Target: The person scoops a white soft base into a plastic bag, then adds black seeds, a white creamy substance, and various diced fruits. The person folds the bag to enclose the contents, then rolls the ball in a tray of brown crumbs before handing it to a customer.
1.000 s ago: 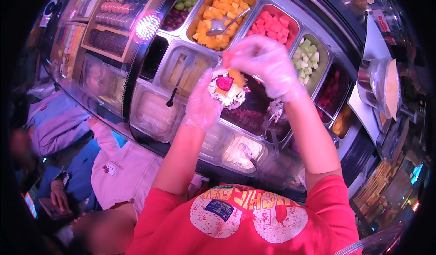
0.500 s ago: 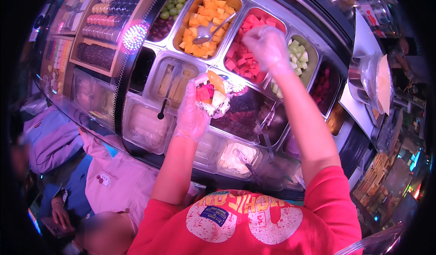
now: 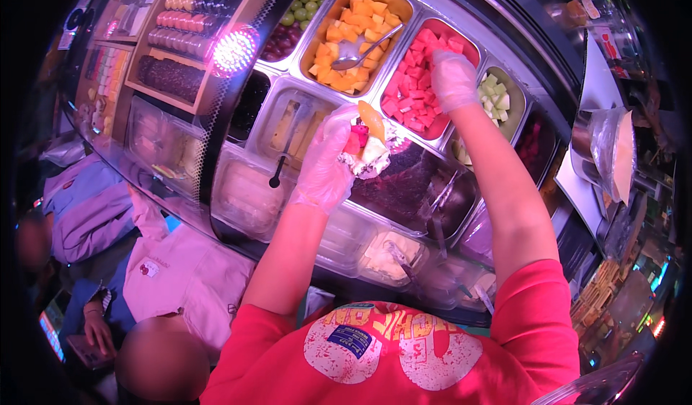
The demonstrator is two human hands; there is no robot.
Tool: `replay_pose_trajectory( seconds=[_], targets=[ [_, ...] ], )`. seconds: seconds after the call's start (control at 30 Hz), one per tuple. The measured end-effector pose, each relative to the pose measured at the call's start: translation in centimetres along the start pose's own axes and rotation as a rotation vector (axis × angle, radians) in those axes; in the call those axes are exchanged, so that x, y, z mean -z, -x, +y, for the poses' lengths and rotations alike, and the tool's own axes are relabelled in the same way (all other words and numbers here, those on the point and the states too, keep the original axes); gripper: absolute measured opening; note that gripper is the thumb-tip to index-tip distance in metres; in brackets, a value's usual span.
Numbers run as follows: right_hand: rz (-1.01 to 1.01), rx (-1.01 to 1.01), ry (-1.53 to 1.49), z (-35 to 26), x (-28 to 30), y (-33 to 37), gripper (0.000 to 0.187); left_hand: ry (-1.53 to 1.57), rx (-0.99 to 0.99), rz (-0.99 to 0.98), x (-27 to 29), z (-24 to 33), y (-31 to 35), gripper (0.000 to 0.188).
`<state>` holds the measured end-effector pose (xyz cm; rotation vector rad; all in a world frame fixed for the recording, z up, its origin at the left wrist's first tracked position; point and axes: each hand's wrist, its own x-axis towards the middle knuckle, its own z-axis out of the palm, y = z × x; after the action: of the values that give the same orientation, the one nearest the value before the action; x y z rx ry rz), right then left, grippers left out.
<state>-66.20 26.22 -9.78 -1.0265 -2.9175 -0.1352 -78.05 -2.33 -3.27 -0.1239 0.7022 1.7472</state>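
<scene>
- From where I stand, the left hand (image 3: 328,163) has a firm hold on the fruit-topped treat (image 3: 371,156), cradling it from its left side; the fingers hide whatever wraps or carries it underneath.
- It is held with the toppings facing up, I'd say so that the cream and loose fruit don't slide; an orange slice (image 3: 371,119) stands up at the far edge.
- The right hand (image 3: 455,80) is down at the red fruit cubes (image 3: 411,80), fingers bent and pointing into them. Whether it pinches a piece, I cannot tell.
- Both hands wear clear gloves, presumably because they touch food directly.
- The left forearm rises from below with the wrist fairly straight; the right arm reaches farther out, its hand turned inward.
- The treat hangs near the pan with the dark filling (image 3: 400,181), close to the fruit, which likely keeps each reach short.
- Around them sit orange fruit cubes (image 3: 360,8) with a metal spoon (image 3: 347,63) resting among them, pale green cubes (image 3: 496,91) to the right, and a white cream tub (image 3: 389,257) nearer the body.
</scene>
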Motion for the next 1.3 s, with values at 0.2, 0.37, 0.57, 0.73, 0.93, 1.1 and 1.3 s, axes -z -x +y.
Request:
replay_pose_trajectory(
  seconds=[0.2,0.37,0.57,0.73,0.93,1.1,1.3],
  targets=[
    [-0.136,-0.432,-1.114,-5.5,11.6,3.7,0.023,-0.02,-0.092,0.065,0.7,-0.4,0.2,0.055],
    [-0.356,-0.333,-1.755,-10.0,16.8,7.7,0.021,0.049,-0.027,-0.089,0.2,0.0,0.7,0.054],
    [-0.33,-0.029,-1.365,-10.9,16.9,7.8,0.022,0.018,0.043,-0.219,-0.4,1.1,2.0,0.056],
    [-0.348,0.271,-1.107,-11.5,16.8,5.4,0.024,-0.011,0.031,0.053,-1.4,2.2,2.8,0.062],
    [-0.262,0.094,-0.711,-10.7,12.2,-5.4,0.022,0.075,0.071,-0.063,1.6,2.5,2.6,0.073],
    [-0.207,0.345,0.231,-9.6,4.0,-8.4,0.023,0.084,0.048,-0.017,3.0,2.8,3.5,0.073],
    [-0.472,0.046,-0.475,-14.8,3.8,-9.8,0.026,0.13,0.023,-0.017,3.4,2.7,3.6,0.073]
  ],
)
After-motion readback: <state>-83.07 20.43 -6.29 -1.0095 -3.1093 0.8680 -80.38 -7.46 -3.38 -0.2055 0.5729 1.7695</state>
